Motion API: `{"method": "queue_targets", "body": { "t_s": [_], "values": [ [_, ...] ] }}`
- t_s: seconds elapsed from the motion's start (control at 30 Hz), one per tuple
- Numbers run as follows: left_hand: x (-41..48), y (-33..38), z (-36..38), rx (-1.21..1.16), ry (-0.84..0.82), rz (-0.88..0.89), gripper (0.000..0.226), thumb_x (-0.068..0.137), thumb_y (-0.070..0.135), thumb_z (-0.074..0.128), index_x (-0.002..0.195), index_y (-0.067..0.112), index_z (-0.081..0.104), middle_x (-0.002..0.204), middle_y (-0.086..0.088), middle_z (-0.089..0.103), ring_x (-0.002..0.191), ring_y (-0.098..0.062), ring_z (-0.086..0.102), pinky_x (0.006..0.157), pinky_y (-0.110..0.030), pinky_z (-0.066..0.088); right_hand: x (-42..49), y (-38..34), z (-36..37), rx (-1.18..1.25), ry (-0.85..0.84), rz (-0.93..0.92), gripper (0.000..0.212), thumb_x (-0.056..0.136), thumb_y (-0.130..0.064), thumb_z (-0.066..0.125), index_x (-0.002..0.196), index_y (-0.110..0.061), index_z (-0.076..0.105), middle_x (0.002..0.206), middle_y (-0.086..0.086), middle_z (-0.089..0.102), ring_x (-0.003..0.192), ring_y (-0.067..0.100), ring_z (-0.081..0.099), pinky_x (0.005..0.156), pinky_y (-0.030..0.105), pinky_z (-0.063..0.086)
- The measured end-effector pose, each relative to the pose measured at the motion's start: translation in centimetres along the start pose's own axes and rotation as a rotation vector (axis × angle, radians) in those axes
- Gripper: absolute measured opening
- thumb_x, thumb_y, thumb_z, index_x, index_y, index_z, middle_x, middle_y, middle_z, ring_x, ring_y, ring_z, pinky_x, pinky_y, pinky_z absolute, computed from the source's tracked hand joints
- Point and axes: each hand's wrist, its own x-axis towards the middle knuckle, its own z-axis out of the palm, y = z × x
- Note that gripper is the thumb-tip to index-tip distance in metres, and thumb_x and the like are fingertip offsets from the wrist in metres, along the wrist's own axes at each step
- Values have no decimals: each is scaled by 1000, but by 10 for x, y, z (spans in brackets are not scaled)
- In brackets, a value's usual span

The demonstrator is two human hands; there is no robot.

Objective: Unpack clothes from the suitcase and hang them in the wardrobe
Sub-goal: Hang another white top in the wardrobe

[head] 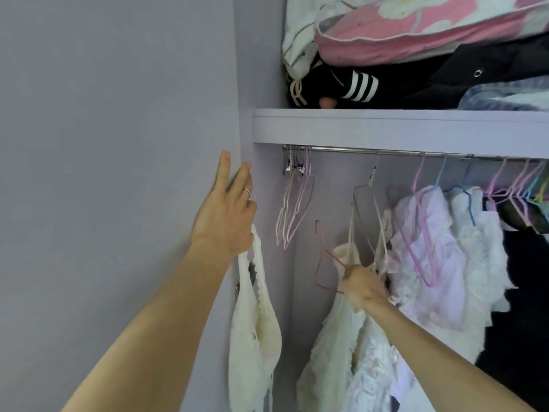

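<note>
As right hand (364,288) grips cream dress (332,352), hem cut off

No lettering, label, brand name or number can be read anywhere in the wardrobe (261,55). Above the rail (386,151), a black garment (395,84) on the shelf (386,126) bears white stripes and, at its left end, a pale emblem too blurred to make out.
</note>
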Motion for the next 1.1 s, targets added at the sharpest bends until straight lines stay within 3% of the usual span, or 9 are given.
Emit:
{"method": "queue_targets", "body": {
  "t_s": [0.2, 0.27, 0.33, 0.4, 0.47, 0.57, 0.77, 0.9, 1.1],
  "values": [
    [-6, -4, -12, -186, -206, 121, 58, 99, 48, 23, 145, 21, 47, 163, -15, 20, 152, -37, -9, 111, -67, -19, -70, 20, -68, 356, -34, 123, 33, 103, -29, 36, 95, -9, 62, 85, 11, 63, 88, 34, 61, 79, 36, 46],
    [-15, -8, -36, -371, -331, 115, 51, 98, 41, 28, 137, 23, 56, 154, -11, 40, 152, -31, 8, 117, -59, -13, -102, 25, -99, 485, -83, 187, 36, 102, -31, 40, 92, -5, 63, 73, 5, 58, 73, 28, 55, 72, 36, 46],
    [-24, -2, -59, -764, -522, 15, 39, 94, 29, 38, 119, 20, 66, 127, -8, 61, 135, -28, 43, 121, -48, 13, -132, 27, -123, 551, -108, 193, 37, 103, -30, 41, 89, -7, 66, 74, 2, 58, 69, 21, 53, 71, 34, 45],
    [-31, 4, -84, -1343, -765, -59, 24, 85, 18, 49, 89, 14, 73, 99, -8, 71, 101, -28, 64, 98, -36, 44, -159, 25, -152, 628, -81, 182, 38, 105, -33, 39, 83, -15, 63, 74, -3, 56, 67, 15, 52, 70, 30, 44],
    [-43, 11, -109, -1890, -918, -106, 23, 76, 6, 47, 60, 8, 64, 66, -7, 69, 66, -27, 64, 75, -33, 50, -188, 23, -181, 688, -53, 184, 40, 105, -35, 38, 82, -13, 62, 69, -5, 53, 63, 14, 50, 67, 28, 44],
    [-61, 33, -128, -2321, -903, -397, 26, 77, -9, 34, 73, -2, 59, 51, -9, 54, 40, -26, 49, 50, -27, 45, -228, 26, -210, 786, -18, 187, 42, 103, -39, 42, 78, -9, 58, 55, -10, 39, 56, 16, 39, 61, 31, 41],
    [-97, 81, -179, -2359, -1177, -277, 29, 98, 34, 45, 81, 12, 56, 79, -7, 66, 44, -17, 35, 47, -26, 30, -307, 55, -233, 972, 2, 202, 45, 99, -46, 49, 67, -16, 41, 51, -10, 29, 43, 10, 31, 56, 32, 29],
    [-113, 98, -222, -2371, -959, -454, 24, 99, 18, 36, 82, 9, 51, 70, -2, 53, 43, -13, 29, 44, -23, 25, -347, 78, -224, 969, -57, 180, 40, 101, -39, 49, 75, -10, 41, 51, -9, 32, 49, 13, 33, 54, 26, 33],
    [-120, 86, -254, -2255, -883, -96, 26, 98, 19, 39, 75, 12, 49, 68, 2, 49, 43, -11, 27, 40, -21, 25, -356, 122, -244, 1034, -127, 236, 42, 93, -31, 63, 104, 10, 60, 62, 0, 50, 59, 16, 43, 62, 32, 36]
  ]
}}
